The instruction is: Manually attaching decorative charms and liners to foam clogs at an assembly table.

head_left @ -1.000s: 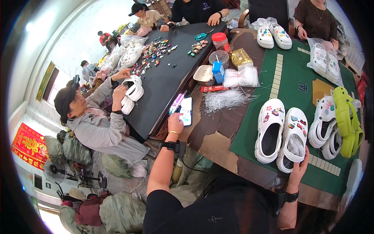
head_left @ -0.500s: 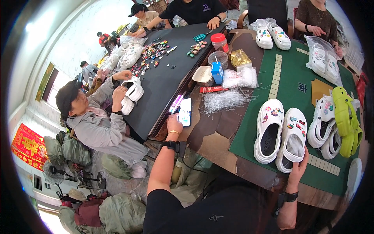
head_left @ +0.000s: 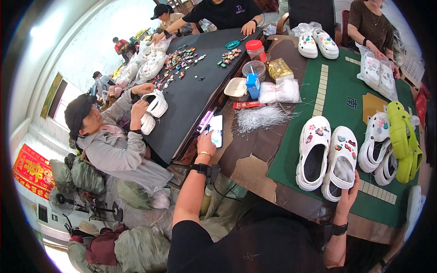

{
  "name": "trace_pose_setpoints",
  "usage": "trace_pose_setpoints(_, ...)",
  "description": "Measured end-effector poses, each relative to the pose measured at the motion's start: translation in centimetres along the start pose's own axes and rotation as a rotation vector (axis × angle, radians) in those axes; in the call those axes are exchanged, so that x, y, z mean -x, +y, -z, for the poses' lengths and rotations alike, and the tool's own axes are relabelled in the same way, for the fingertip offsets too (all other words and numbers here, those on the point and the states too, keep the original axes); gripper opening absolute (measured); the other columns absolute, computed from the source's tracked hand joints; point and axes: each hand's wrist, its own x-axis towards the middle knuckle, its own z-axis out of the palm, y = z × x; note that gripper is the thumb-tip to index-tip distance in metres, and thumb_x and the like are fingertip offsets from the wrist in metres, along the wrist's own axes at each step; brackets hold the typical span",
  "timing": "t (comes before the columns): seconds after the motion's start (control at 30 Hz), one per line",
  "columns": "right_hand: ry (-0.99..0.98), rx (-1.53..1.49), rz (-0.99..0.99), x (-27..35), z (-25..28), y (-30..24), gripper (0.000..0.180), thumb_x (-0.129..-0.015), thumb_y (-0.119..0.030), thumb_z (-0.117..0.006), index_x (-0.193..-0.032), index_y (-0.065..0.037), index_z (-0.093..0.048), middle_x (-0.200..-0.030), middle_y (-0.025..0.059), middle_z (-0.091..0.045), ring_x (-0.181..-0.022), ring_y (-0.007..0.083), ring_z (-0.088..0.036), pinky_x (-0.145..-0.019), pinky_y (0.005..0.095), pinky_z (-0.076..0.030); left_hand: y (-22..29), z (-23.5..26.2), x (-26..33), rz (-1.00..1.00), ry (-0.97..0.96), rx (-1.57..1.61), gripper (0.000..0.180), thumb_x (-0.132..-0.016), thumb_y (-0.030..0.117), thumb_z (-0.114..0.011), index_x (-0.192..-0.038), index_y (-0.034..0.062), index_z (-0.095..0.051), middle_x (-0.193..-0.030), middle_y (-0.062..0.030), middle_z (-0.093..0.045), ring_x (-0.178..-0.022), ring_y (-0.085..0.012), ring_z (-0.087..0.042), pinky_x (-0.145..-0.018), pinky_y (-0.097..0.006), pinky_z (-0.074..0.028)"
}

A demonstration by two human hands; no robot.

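Observation:
My left hand (head_left: 206,144) is at a phone (head_left: 218,135) with a lit screen, lying at the table's left edge. A finger reaches onto the screen, and the other fingers are partly hidden. My right hand (head_left: 348,199) grips the heel and outer side of a white clog (head_left: 339,181) decorated with colourful charms. Beside it rests the matching white clog (head_left: 304,170), charms on its toe as well. Clear plastic shows inside the gripped clog. Both stand on a green mat (head_left: 291,150), toes pointing away from me.
To the right are another white pair (head_left: 374,143) and lime-green clogs (head_left: 400,136). Clear plastic ties (head_left: 261,119), a blue carton (head_left: 252,85) and a red-lidded jar (head_left: 256,50) lie beyond the phone. A co-worker (head_left: 107,136) handles white clogs at the black table (head_left: 195,95); another person holds bagged clogs (head_left: 377,75).
My left hand has shifted slightly up and right, with a finger now on the phone screen. My right hand stays at the clog. The person at far right has brought both hands to the bagged clogs.

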Motion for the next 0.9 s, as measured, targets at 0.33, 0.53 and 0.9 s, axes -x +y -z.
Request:
trace_pose_setpoints(0.33, 0.016, 0.006, -0.014, 0.0, -0.2, -0.5, 0.055, -0.093, -0.016, -0.056, -0.141, 0.002, -0.036, -0.140, 0.0135, -0.042, -0.127, 0.0229, -0.043, -0.108, 0.0353, -0.031, 0.8, 0.1, 0.8, 0.185, -0.079, 0.229, 0.085, -0.068, 0.053, -0.074, -0.135, 0.0100, -0.045, -0.124, -0.0216, -0.055, -0.112, -0.0401, -0.053, -0.097, -0.047, -0.043)
trace_pose_setpoints(0.53, 0.001, -0.008, -0.005, 0.0, -0.3, -0.7, 0.054, -0.093, -0.014, -0.055, -0.141, 0.002, -0.036, -0.140, 0.0135, -0.042, -0.126, 0.0228, -0.044, -0.107, 0.0353, -0.031, 3.4, 0.6, 2.1, 0.237, 0.052, 0.046, 0.092, -0.063, 0.056, -0.077, -0.133, 0.0041, -0.046, -0.113, -0.0247, -0.060, -0.109, -0.0388, -0.057, -0.093, -0.046, -0.046)
trace_pose_setpoints(0.9, -0.005, 0.020, 0.015, 0.0, 0.0, -0.4, 0.054, -0.093, -0.013, -0.054, -0.141, 0.002, -0.036, -0.139, 0.0141, -0.043, -0.126, 0.0230, -0.044, -0.106, 0.0351, -0.032, 0.0, -1.5, 1.9, 0.124, 0.172, 0.221, 0.052, -0.085, 0.019, -0.064, -0.131, -0.0001, -0.047, -0.114, -0.0217, -0.059, -0.106, -0.0363, -0.056, -0.094, -0.044, -0.043)
